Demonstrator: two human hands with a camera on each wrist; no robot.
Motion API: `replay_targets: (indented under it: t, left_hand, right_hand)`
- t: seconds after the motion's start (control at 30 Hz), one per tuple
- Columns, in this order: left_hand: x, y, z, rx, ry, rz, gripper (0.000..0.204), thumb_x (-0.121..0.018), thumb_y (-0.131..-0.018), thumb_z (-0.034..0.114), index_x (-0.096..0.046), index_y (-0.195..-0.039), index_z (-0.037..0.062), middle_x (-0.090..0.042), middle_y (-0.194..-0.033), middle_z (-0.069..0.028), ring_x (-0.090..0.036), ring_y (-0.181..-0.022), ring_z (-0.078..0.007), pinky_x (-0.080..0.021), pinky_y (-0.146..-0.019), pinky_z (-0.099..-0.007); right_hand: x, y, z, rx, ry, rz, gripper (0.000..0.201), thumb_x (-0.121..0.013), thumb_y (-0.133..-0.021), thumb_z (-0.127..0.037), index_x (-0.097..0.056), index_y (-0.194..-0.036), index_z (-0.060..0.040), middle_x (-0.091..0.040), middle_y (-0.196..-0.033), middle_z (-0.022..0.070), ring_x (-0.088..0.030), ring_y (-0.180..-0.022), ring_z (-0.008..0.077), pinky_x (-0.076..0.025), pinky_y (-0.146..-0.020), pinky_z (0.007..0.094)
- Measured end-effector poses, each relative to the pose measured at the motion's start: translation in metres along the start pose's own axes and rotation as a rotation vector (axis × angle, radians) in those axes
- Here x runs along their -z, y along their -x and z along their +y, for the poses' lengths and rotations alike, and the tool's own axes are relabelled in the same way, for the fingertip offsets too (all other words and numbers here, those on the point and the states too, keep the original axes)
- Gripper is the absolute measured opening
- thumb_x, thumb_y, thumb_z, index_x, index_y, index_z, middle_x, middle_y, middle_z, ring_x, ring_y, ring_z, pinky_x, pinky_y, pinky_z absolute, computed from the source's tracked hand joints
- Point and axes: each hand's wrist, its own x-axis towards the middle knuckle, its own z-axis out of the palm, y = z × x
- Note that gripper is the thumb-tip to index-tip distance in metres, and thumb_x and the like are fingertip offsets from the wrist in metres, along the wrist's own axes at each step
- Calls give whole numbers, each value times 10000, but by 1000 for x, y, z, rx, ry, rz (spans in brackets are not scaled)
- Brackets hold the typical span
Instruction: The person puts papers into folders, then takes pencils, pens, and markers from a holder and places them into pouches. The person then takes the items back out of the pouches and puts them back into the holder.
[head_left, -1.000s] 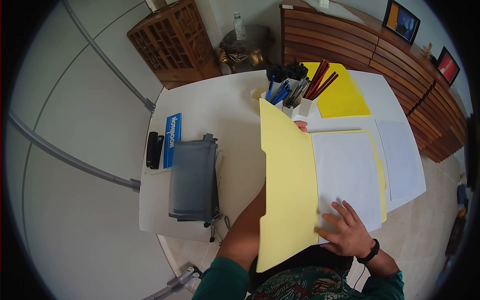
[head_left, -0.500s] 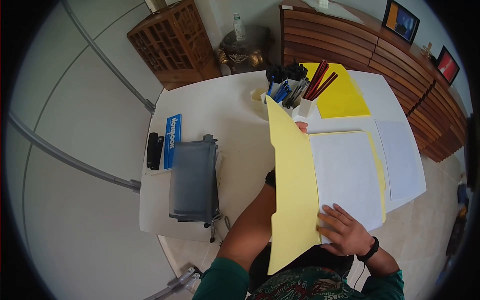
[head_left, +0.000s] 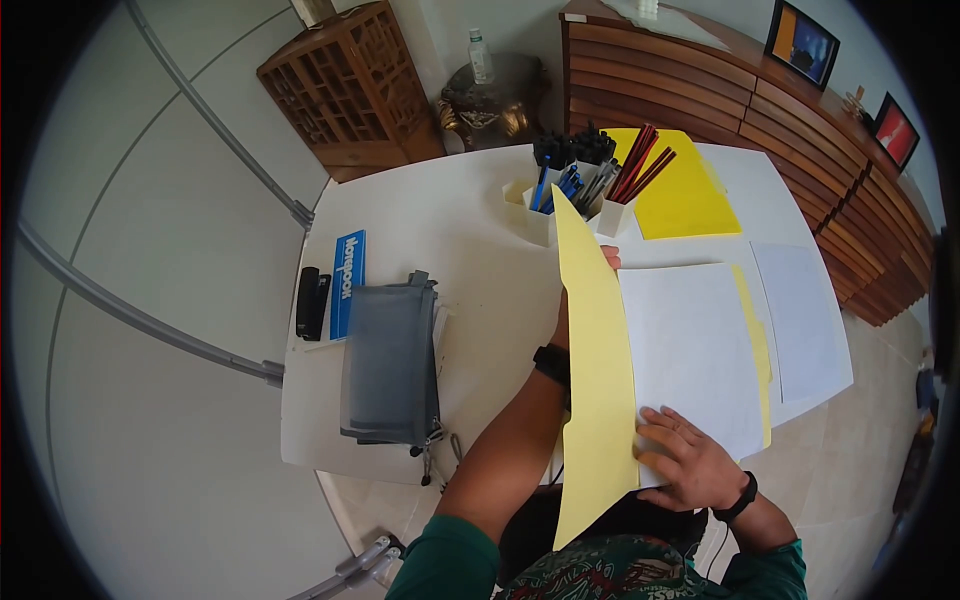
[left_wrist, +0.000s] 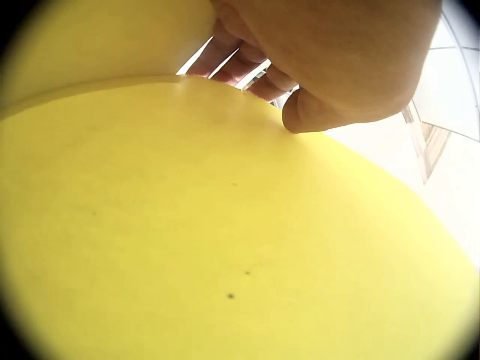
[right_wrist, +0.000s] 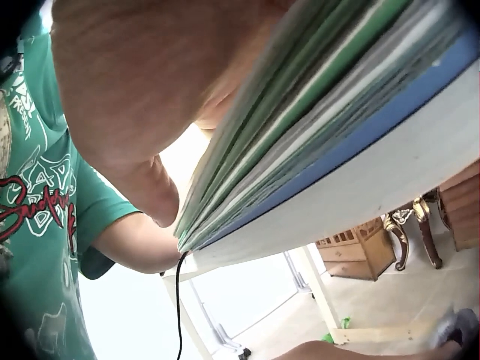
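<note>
An opened pale yellow folder (head_left: pixel 600 390) lies on the table, its left cover standing steeply up. White paper (head_left: pixel 690 340) covers its right side. My left hand (head_left: pixel 611 257) holds the folder at the top by the fold, mostly hidden behind the cover; in the left wrist view its thumb presses the yellow outside (left_wrist: pixel 225 187) and the fingers reach over the edge. My right hand (head_left: pixel 690 465) rests on the paper's lower left part, fingers slightly bent beside the fold. In the right wrist view its thumb hangs by the edge of a stack with green, white and blue layers (right_wrist: pixel 322 112).
A grey mesh pouch (head_left: pixel 390 365), blue notebook (head_left: pixel 347 285) and black stapler (head_left: pixel 312 303) lie on the left. Holders with pens and pencils (head_left: pixel 590 190) stand behind the folder. A bright yellow folder (head_left: pixel 685 195) and a white sheet (head_left: pixel 797 320) lie to the right.
The folder's left cover has swung up and to the right, baring more of my left forearm and its black wristband. My right hand's fingers have shifted slightly on the paper.
</note>
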Motion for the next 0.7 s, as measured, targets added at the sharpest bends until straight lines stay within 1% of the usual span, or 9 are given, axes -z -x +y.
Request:
replay_targets:
  t: [0.1,0.23,0.43,0.5,0.53,0.6,0.63,0.67,0.7]
  left_hand:
    - [-4,3,5,-22,3,-12,351,-547,-1030,316,-643,-1192,20,-636,-918,3,-547,-745,-46,-460,-594,-210]
    - [-4,3,4,-21,26,-11,334,-567,-1021,302,-644,-1188,23,-616,-917,18,-538,-726,-41,-455,-577,-210]
    - [1,-1,3,86,91,-58,305,-545,-1026,265,-622,-1218,41,-599,-964,14,-532,-763,-48,-458,-629,-213]
    - [4,-4,1,120,112,-73,297,-537,-1028,252,-615,-1228,47,-593,-980,12,-529,-775,-51,-459,-647,-214]
    - [8,-6,-3,119,112,-71,297,-537,-1028,252,-615,-1228,47,-593,-980,12,-529,-775,-51,-459,-647,-214]
    - [13,-9,-7,-11,-62,-191,286,-496,-1024,202,-574,-1266,72,-544,-1025,4,-508,-847,-65,-454,-737,-230]
    - [12,-9,-7,15,-148,-180,293,-476,-1009,154,-539,-1286,81,-505,-1029,-1,-489,-884,-90,-444,-819,-253]
    - [12,-10,-6,15,-147,-179,293,-476,-1009,154,-539,-1286,81,-505,-1029,-1,-489,-884,-90,-444,-819,-253]
    - [12,-11,-5,57,-123,-165,288,-488,-1002,138,-541,-1277,72,-498,-1031,-2,-489,-891,-98,-441,-840,-262]
  right_hand:
    - [-2,0,1,1,12,11,526,-808,-777,-362,-634,-1176,-66,-514,-1339,171,-456,-1373,397,-401,-1152,522]
    - [-2,0,1,12,18,8,520,-807,-779,-356,-633,-1174,-66,-514,-1337,172,-460,-1366,405,-406,-1148,520]
    - [-4,1,0,27,-3,30,516,-812,-773,-336,-636,-1176,-66,-522,-1326,166,-462,-1363,410,-419,-1140,519]
    - [-5,3,-2,67,90,68,469,-824,-757,-327,-651,-1109,-71,-557,-1281,138,-494,-1328,393,-462,-1093,501]
    - [-4,6,-5,69,90,67,469,-824,-757,-327,-651,-1109,-71,-557,-1281,138,-494,-1328,393,-462,-1093,501]
    - [-3,16,-11,58,156,137,394,-821,-762,-297,-650,-1041,-78,-599,-1215,113,-546,-1266,338,-502,-1029,464]
    - [-7,20,-11,59,156,136,394,-821,-762,-297,-650,-1041,-78,-599,-1215,113,-546,-1266,338,-502,-1029,464]
    - [-13,24,-10,46,145,143,335,-813,-774,-274,-646,-991,-81,-616,-1177,100,-579,-1214,310,-519,-982,444]
    - [-16,25,-9,32,135,151,280,-805,-787,-251,-641,-941,-84,-633,-1139,86,-611,-1161,282,-535,-936,424]
